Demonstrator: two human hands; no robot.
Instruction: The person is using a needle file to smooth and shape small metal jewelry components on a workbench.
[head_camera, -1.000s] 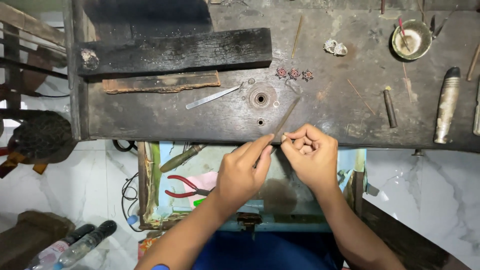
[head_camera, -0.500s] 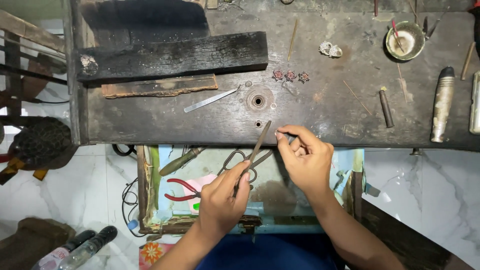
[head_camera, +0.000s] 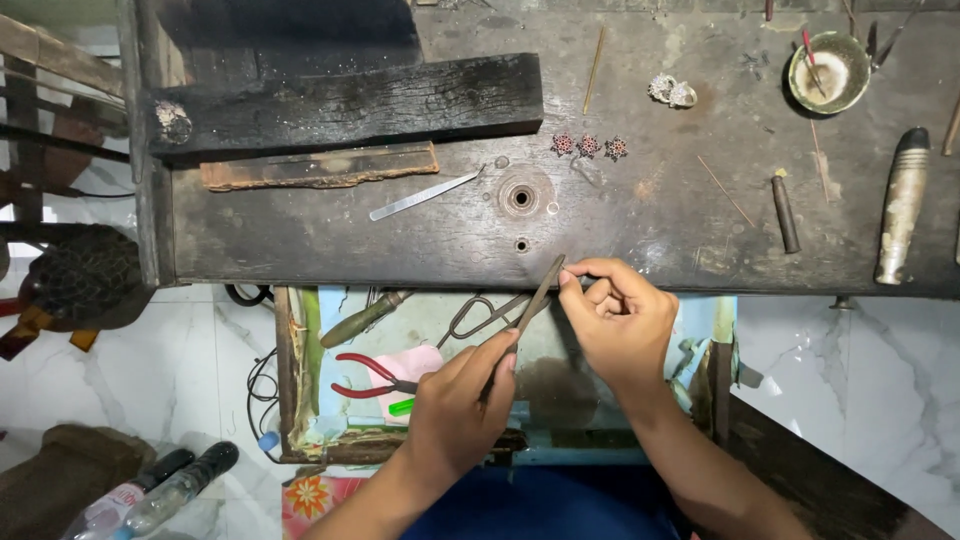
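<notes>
The left hand (head_camera: 455, 400) is gripping a thin file (head_camera: 530, 310), just below the workbench (head_camera: 300, 235); the right hand (head_camera: 620, 320) is pinching something too tiny to tell.

We see our left hand (head_camera: 460, 400) and right hand (head_camera: 620, 325) bare, forearms unsleeved, blue clothing at the frame's bottom centre.

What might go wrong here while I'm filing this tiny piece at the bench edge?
The piece pinched in the right hand is barely visible; it may slip and fall into the cluttered tray below. The file in the left hand runs right at the fingertips, so a slip might scrape them.
</notes>
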